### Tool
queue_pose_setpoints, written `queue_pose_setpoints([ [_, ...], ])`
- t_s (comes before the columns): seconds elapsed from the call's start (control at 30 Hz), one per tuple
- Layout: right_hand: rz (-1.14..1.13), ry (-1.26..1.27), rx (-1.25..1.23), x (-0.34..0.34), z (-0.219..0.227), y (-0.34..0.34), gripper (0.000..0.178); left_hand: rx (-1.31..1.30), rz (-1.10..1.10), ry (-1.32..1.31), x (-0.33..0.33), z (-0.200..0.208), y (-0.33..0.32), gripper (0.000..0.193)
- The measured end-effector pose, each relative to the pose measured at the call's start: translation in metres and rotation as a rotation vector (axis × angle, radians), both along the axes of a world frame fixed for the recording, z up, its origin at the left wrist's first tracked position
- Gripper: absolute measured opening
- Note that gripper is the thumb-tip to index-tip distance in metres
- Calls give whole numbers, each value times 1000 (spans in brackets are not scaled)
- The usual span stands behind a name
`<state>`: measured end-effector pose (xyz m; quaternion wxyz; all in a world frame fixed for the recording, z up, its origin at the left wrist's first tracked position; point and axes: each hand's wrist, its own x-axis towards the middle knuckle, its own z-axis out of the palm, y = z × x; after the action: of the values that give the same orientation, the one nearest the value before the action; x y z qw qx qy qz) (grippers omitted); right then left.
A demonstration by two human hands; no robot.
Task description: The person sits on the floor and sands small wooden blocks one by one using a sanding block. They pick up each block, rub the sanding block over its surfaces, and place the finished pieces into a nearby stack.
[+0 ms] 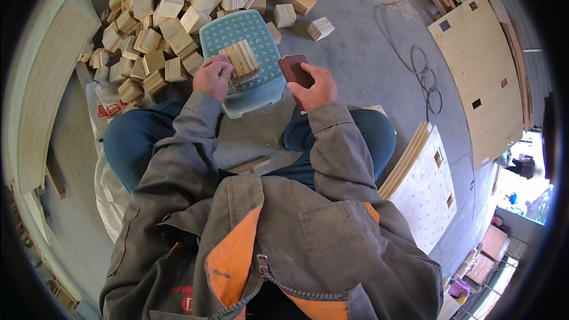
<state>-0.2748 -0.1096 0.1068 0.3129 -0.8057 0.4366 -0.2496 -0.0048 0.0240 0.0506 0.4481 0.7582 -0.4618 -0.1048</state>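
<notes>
A layered plywood block (245,58) rests on top of a small blue-green plastic stool (231,26) in front of me. My left hand (213,77) is closed at the block's left side, its fingers bent against that edge. Just right of the stool, my right hand (317,85) grips a flat reddish-brown block that looks like a sanding block (293,71). The thumb lies on its near face, and the sanding block is held apart from the plywood block.
A large heap of similar wooden blocks (172,29) lies beyond and left of the stool. Thick stacked boards (53,71) stand at left, above a white sack (104,142). Plywood sheets (483,71) and a dotted panel (424,189) lie right, near a loose cable (421,74).
</notes>
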Motion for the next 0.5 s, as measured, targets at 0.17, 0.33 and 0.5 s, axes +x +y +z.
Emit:
queue_pose_setpoints([
  [0.17,12,11,0,3,1,1,65,12,-20,-46,2,2,1,19],
  [0.33,28,22,12,8,1,1,66,78,-83,-194,-3,17,7,25],
  [0.5,47,27,12,9,1,1,66,166,-136,-186,-2,19,6,26],
])
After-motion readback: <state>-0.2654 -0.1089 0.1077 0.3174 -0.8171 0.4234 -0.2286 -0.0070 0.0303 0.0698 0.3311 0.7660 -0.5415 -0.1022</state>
